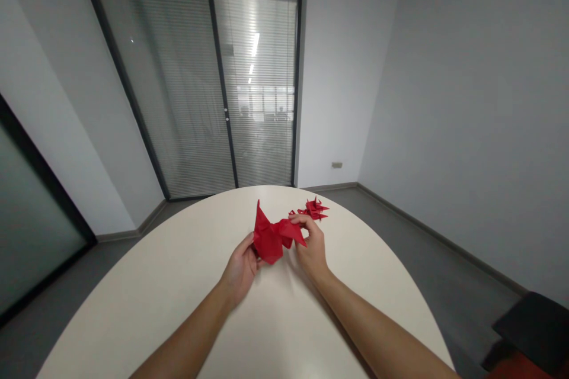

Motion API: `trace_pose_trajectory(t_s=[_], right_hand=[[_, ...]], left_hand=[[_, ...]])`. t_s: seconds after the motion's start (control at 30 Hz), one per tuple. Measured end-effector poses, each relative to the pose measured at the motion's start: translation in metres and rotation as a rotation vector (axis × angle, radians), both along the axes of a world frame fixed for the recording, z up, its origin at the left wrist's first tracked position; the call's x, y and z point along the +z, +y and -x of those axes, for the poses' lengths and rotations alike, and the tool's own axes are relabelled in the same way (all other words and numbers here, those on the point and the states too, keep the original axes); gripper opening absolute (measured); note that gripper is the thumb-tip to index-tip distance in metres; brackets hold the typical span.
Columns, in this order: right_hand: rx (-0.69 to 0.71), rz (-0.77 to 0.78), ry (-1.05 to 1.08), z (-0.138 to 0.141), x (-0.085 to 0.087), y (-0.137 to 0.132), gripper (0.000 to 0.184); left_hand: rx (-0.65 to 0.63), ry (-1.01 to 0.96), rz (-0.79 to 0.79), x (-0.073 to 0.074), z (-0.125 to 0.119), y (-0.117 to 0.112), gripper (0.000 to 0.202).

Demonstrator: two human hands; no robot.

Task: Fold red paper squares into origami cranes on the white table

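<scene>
A red folded-paper piece, an origami figure with pointed flaps, is held between my two hands above the table. One long point rises at its upper left, and another flap slants down at its right. My left hand grips its left side, with the thumb at the edge and other fingers partly hidden underneath. On the right, the fingers of my right hand are closed on the right flap. Just beyond that hand lie several small red origami pieces in a cluster on the table.
The round white table spreads under my arms. A dark chair with a reddish-orange part stands at the lower right. Ahead is a dark-framed glass partition with blinds, and a wall outlet is low on the wall.
</scene>
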State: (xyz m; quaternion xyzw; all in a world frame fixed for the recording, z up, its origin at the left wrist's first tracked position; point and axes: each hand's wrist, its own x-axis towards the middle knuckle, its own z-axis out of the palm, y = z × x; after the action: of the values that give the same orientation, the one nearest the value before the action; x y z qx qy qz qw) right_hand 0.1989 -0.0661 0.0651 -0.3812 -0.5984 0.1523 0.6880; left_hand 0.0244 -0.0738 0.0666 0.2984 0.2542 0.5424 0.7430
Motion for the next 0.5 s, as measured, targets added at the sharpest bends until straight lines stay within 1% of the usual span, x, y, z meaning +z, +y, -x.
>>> trace_pose_trajectory(t_s=[0.1, 0.17, 0.23, 0.37, 0.43, 0.5], right_hand=[[-0.003, -0.011, 0.013, 0.0, 0.003, -0.002, 0.018], [-0.039, -0.027, 0.026, 0.001, 0.006, -0.004, 0.017], [-0.056, -0.039, 0.051, 0.002, 0.009, -0.006, 0.015], [0.028, -0.034, 0.155, 0.005, 0.012, -0.007, 0.01], [0.043, -0.023, 0.187, 0.006, 0.011, -0.007, 0.009], [0.044, -0.007, 0.2, 0.007, 0.011, -0.007, 0.011]], left_hand=[[0.038, -0.02, 0.017, 0.0, 0.005, 0.002, 0.022], [0.067, -0.014, 0.029, -0.003, 0.009, 0.004, 0.021], [0.087, 0.02, 0.019, -0.006, 0.013, 0.006, 0.024], [0.112, 0.094, -0.027, -0.008, 0.015, 0.005, 0.031], [0.136, 0.09, -0.048, -0.007, 0.015, 0.004, 0.031], [0.118, 0.056, -0.049, -0.004, 0.016, 0.002, 0.031]])
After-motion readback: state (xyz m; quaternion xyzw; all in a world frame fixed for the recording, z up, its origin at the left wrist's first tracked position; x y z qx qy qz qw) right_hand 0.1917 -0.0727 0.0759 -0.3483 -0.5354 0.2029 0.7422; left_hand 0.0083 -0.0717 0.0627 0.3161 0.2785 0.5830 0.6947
